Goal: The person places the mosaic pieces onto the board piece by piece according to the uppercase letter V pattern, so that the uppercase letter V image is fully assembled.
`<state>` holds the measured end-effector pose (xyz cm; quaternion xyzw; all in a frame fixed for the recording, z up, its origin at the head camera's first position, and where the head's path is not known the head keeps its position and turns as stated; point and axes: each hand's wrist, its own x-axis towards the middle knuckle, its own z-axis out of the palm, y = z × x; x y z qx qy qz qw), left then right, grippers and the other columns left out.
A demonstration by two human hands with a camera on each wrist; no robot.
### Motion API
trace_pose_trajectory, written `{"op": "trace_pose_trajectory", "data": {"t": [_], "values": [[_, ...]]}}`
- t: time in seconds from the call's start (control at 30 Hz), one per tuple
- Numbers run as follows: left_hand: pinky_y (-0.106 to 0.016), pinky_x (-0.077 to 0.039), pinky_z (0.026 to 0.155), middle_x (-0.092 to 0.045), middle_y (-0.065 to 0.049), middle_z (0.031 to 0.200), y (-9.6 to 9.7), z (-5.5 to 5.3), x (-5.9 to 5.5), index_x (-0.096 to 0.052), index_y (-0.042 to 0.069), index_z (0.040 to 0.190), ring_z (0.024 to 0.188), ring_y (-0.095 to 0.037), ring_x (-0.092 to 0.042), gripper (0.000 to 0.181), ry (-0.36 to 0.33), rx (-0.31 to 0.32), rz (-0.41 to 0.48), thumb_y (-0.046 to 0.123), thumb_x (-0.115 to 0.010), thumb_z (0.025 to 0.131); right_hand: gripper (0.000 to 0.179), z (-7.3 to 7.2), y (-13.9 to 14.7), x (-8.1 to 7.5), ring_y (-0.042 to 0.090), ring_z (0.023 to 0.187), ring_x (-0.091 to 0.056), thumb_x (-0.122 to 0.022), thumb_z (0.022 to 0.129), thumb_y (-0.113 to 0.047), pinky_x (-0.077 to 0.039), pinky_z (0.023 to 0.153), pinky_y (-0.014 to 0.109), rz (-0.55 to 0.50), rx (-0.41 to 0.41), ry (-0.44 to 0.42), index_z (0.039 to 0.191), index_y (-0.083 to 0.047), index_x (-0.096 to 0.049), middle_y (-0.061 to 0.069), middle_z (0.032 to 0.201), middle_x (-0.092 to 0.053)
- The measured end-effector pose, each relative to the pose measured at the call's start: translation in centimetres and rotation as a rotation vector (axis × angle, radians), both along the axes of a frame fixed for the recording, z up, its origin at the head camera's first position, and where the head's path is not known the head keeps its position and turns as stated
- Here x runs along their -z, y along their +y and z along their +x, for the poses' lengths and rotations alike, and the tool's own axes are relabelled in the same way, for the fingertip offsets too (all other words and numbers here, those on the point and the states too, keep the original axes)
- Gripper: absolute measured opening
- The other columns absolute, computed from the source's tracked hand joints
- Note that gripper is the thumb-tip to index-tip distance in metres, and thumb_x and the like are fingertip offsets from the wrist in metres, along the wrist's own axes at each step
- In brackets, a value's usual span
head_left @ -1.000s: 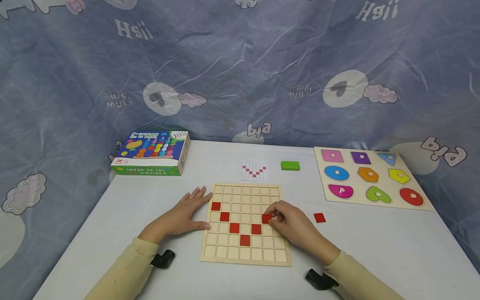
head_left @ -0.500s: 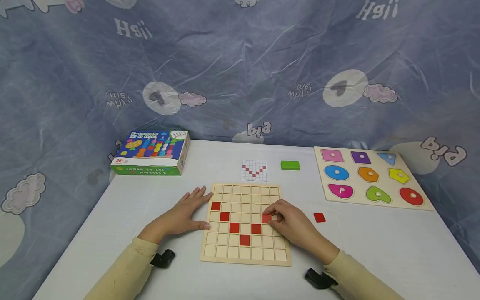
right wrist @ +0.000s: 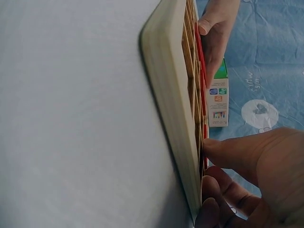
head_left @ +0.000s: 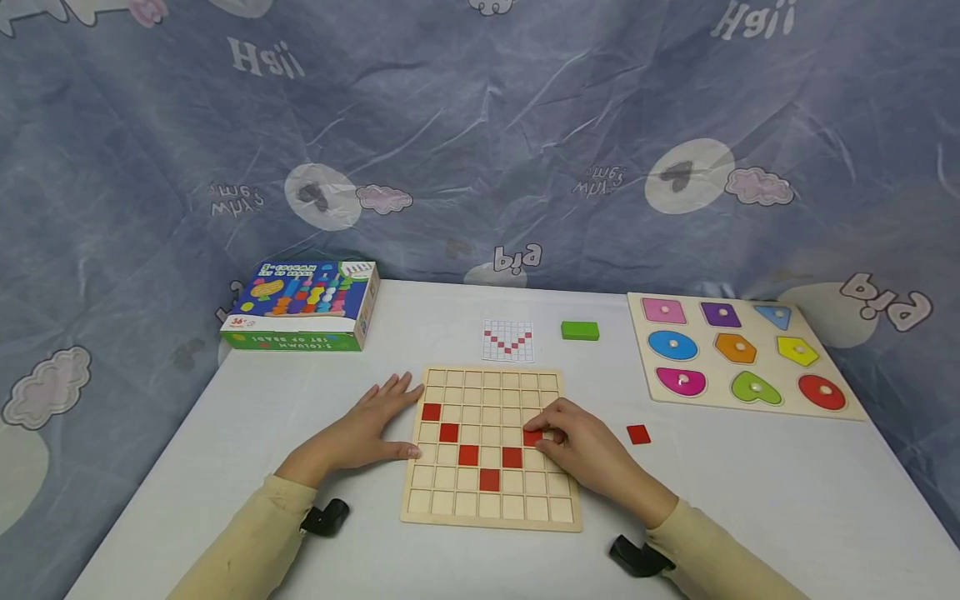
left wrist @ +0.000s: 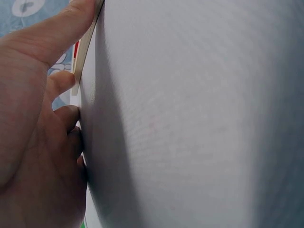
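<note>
A wooden grid board [head_left: 491,508] lies on the table with several red square tiles set in its cells, forming a slanting line down to a low tile [head_left: 489,480] and up again. My right hand [head_left: 585,442] pinches a red tile [head_left: 532,437] between thumb and fingers at a cell near the board's right side. In the right wrist view the thumb [right wrist: 223,151] is right at the board's surface. My left hand [head_left: 360,429] has its fingers spread, with thumb and fingertips touching the board's left edge. One loose red tile [head_left: 638,434] lies on the table to the right.
Behind the board lie a printed pattern card [head_left: 508,341] and a green block [head_left: 580,331]. A bead-set box [head_left: 300,305] stands at the back left. A shape puzzle board [head_left: 720,392] lies at the back right, before a patterned cloth backdrop [head_left: 480,150].
Both hands keep their places, and the right fingers stay on the same red tile. The tile's visible face looked lighter half a second ago and is darker now.
</note>
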<state>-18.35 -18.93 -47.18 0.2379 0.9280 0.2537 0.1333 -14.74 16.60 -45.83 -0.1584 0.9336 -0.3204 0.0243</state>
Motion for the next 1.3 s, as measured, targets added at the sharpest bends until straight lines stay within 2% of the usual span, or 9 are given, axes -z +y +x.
{"op": "trace_pose_trajectory", "data": {"t": [0.7,1.3], "values": [[-0.053,-0.005,0.126,-0.013,-0.012,0.170,0.1,-0.1,0.0,-0.032,0.018,0.161,0.157,-0.032,-0.006,0.101,0.002,-0.003,-0.012,0.059,-0.078,0.081,0.023,0.1,0.0,-0.1,0.011,0.080,-0.054,-0.080,0.088,-0.015,-0.046,0.065,0.023,-0.005,0.011,-0.017,0.109,-0.021,-0.077,-0.009,0.099,-0.059],[-0.055,-0.005,0.126,-0.014,-0.014,0.169,0.0,0.1,0.0,-0.032,0.016,0.161,0.156,-0.034,-0.006,0.101,0.006,0.002,-0.002,0.057,-0.079,0.082,0.025,0.8,1.0,-0.3,0.009,0.078,-0.055,-0.081,0.087,-0.015,-0.049,0.066,0.022,-0.040,0.007,0.040,0.110,-0.022,-0.076,-0.009,0.097,-0.060]]}}
